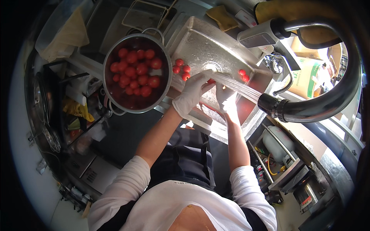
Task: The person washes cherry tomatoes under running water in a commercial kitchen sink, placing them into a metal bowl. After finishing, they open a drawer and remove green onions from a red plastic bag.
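Both my hands wear pale thin gloves and are over a metal sink basin (199, 40). My left hand (190, 91) has its fingers and thumb around a small red tomato (211, 81). Close on the other side of it is my right hand (227, 98), fingers curled; glare and water hide what it grips. A spray of water (240, 86) streams from the black faucet head (267, 105) onto my hands. Several cherry tomatoes (181, 69) lie in the basin to the left, and two more tomatoes (243, 75) lie to the right.
A two-handled steel pot (107, 95) holding many tomatoes stands left of the basin. The curved faucet neck (321, 108) arches in from the right. Behind the basin lie a yellow-brown sponge or cloth (222, 18) and a steel scourer (273, 64). A grey tank (277, 143) sits lower right.
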A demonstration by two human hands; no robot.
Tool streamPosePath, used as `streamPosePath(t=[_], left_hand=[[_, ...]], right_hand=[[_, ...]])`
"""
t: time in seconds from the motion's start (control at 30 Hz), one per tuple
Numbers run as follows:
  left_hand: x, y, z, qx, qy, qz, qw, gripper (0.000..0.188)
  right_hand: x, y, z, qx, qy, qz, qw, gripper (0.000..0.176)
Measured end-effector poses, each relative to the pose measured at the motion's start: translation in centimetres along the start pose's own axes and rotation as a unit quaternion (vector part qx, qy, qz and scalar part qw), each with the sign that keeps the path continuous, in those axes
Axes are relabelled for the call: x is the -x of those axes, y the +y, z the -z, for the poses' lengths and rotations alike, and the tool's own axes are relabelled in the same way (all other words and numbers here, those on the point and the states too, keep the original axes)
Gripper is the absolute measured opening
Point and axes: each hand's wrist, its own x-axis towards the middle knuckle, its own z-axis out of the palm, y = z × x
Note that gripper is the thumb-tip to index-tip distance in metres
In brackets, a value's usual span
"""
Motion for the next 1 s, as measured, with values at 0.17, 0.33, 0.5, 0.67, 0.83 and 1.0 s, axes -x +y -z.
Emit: streamPosePath(t=[0.17, 0.33, 0.5, 0.67, 0.83, 1.0], left_hand=[[-0.8, -0.1, 0.7, 0.012, 0.015, -0.019, 1.0, 0.023], [-1.1, -0.2, 1.6, -0.072, 0.047, -0.013, 0.996, 0.021], [-1.3, 0.0, 2.9, -0.097, 0.115, 0.02, 0.988, 0.025], [-1.5, 0.4, 3.2, -0.274, 0.032, 0.014, 0.961, 0.032], [-1.2, 0.7, 3.1, -0.191, 0.004, 0.037, 0.981, 0.029], [-1.1, 0.6, 3.4, -0.025, -0.041, 0.006, 0.999, 0.027]], right_hand=[[-3.1, 4.3, 3.2, 0.278, 0.072, 0.188, 0.939, 0.017], [-12.3, 10.1, 4.3, 0.646, -0.1, 0.082, 0.752, 0.017], [-13.0, 9.6, 5.5, 0.537, -0.128, 0.092, 0.829, 0.018], [-6.4, 2.2, 6.6, 0.006, -0.165, -0.036, 0.986, 0.017], [-3.3, -3.7, 2.8, -0.141, -0.206, -0.046, 0.967, 0.016], [-4.2, -3.9, 0.0, -0.105, -0.18, 0.02, 0.978, 0.015]])
